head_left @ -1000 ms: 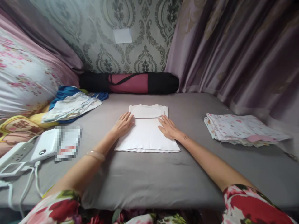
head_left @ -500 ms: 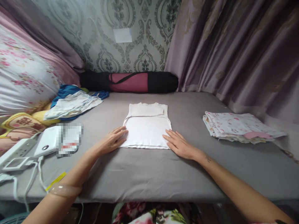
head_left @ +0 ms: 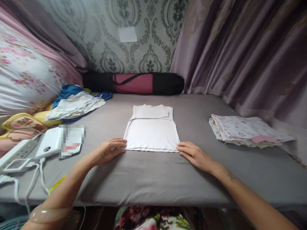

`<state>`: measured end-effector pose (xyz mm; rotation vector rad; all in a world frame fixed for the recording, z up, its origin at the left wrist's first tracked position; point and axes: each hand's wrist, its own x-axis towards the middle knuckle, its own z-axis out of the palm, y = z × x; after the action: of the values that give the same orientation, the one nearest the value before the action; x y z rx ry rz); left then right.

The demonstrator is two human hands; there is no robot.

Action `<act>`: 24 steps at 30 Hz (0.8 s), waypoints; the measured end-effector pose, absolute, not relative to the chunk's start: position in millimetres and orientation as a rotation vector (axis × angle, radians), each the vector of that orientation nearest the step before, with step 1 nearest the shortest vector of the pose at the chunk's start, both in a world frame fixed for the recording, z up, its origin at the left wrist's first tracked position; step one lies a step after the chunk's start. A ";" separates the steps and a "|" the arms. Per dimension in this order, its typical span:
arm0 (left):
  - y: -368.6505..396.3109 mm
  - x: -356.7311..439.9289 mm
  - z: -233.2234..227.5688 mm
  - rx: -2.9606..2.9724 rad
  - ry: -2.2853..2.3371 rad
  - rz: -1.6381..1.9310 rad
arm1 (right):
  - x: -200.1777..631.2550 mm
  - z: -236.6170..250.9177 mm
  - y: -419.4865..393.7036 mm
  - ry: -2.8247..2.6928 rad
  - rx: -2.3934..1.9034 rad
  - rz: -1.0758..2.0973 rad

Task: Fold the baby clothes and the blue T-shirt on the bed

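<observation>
A white long-sleeved shirt [head_left: 151,134] lies flat on the grey sheet in front of me, its sleeves folded across the upper part and its hem toward me. My left hand [head_left: 109,151] is at the lower left corner, fingers close together and closed on the hem's edge. At the lower right corner, my right hand [head_left: 196,156] pinches the hem in the same way, thumb on the near side. The fabric between the fingertips is mostly hidden.
Folded printed cloths [head_left: 247,129] lie to the right. On the left are a power strip [head_left: 21,151], a white power bank [head_left: 49,143], cables, a blurred-out item and a pile of clothes [head_left: 76,103]. A black and maroon roll bag [head_left: 133,83] rests along the wall.
Both hands have slid outward and toward me, from lying flat on the shirt's sides to its lower corners. The fingers have drawn together, and the hem looks spread wider.
</observation>
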<state>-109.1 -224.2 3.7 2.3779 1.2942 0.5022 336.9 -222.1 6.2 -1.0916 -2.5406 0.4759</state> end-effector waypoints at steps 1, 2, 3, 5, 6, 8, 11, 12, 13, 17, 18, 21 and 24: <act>-225.6 -110.5 4.0 2.366 1.304 0.506 | 337.1 7.7 -222.2 -2.542 -1.089 0.474; -226.6 -111.7 4.1 2.361 1.312 0.503 | 336.9 9.4 -222.4 -2.543 -1.090 0.474; -227.4 -112.7 4.1 2.363 1.321 0.498 | 336.6 11.0 -222.7 -2.545 -1.092 0.476; -228.3 -113.7 3.5 2.381 1.335 0.483 | 335.5 13.5 -223.2 -2.548 -1.094 0.472; -228.5 -113.8 3.1 2.393 1.338 0.482 | 334.8 14.3 -223.4 -2.549 -1.092 0.464; -228.6 -113.3 2.6 2.422 1.328 0.499 | 333.5 14.9 -223.7 -2.550 -1.081 0.435; -228.3 -111.4 3.9 2.460 1.311 0.496 | 331.9 14.3 -223.9 -2.565 -1.064 0.382; -228.1 -110.6 4.9 2.469 1.311 0.482 | 331.5 14.0 -223.9 -2.572 -1.061 0.368; -227.7 -109.7 6.1 2.475 1.316 0.469 | 331.2 13.6 -224.0 -2.579 -1.062 0.358; -224.9 -106.4 10.4 2.465 1.328 0.451 | 330.8 11.4 -223.2 -2.575 -1.086 0.333; -223.8 -105.8 11.1 2.456 1.323 0.457 | 330.9 10.7 -222.5 -2.562 -1.095 0.329; -220.1 -104.7 12.8 2.417 1.302 0.492 | 331.3 9.5 -218.9 -2.523 -1.109 0.346; -216.2 -104.1 14.7 2.329 1.374 0.529 | 330.8 12.3 -213.2 -2.509 -1.150 0.399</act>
<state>-104.1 -216.2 14.7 2.3290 1.3737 0.5288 330.8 -213.2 12.3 -1.1496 -2.5092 0.3990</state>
